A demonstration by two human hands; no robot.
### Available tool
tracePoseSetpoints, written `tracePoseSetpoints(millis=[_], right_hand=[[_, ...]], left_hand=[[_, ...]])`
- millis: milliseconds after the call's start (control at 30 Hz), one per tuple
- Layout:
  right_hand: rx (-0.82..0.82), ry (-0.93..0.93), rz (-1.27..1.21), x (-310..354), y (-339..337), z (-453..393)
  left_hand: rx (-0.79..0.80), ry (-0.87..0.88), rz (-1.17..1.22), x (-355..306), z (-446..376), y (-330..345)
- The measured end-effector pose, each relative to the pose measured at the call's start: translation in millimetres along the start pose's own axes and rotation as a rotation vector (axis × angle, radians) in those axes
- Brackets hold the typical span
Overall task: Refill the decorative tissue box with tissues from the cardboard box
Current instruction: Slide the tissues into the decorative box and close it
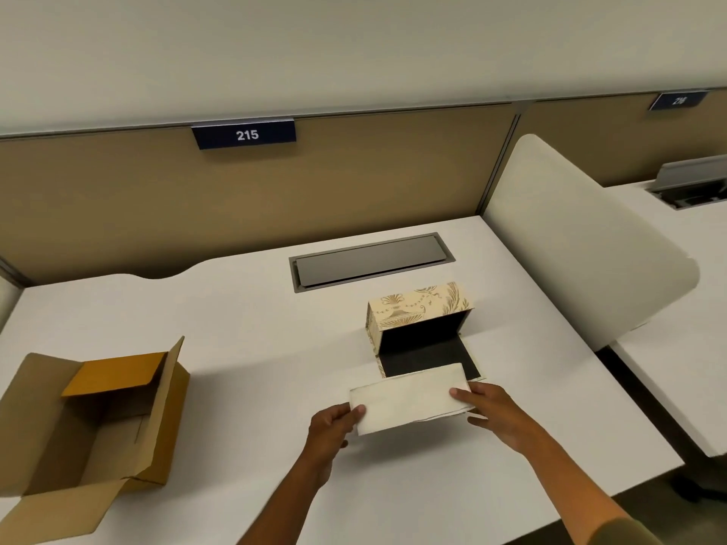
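Observation:
A white stack of tissues [409,397] is held level just above the desk, its far edge over the open flap of the decorative tissue box. My left hand [334,430] grips the stack's left end and my right hand [491,413] grips its right end. The decorative tissue box [417,306], cream with a gold pattern, lies on its side with its black inside facing me and its flap [429,357] folded flat on the desk. The cardboard box [98,422] stands open at the left, and I see nothing inside it.
The white desk [236,328] has a grey cable hatch [369,259] behind the decorative box. A tan partition with a "215" sign [244,134] runs along the back. A cream divider panel [582,245] stands at the right, with another desk beyond it.

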State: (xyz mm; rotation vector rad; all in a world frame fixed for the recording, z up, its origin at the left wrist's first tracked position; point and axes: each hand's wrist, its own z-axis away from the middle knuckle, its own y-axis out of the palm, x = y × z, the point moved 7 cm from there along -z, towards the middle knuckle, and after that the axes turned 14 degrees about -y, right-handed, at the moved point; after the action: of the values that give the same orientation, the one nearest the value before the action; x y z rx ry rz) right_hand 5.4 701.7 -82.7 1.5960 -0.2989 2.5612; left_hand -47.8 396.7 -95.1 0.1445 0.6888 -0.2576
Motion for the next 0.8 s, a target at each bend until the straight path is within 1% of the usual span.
tracePoseSetpoints(millis=[333, 500, 800], right_hand=[[-0.008, 0.032, -0.014, 8.1, -64.7, -72.4], [0.003, 0.066, -0.02, 5.8, -82.9, -107.8], [0.086, 0.08, 0.042, 3.8, -77.2, -146.3]], left_hand=[[-0.08, -0.067, 0.103, -38.9, -45.7, 73.9], [-0.146, -0.106, 0.155, -53.2, -67.7, 97.3], [-0.228, -0.17, 0.207, -64.0, -94.3, 97.5]])
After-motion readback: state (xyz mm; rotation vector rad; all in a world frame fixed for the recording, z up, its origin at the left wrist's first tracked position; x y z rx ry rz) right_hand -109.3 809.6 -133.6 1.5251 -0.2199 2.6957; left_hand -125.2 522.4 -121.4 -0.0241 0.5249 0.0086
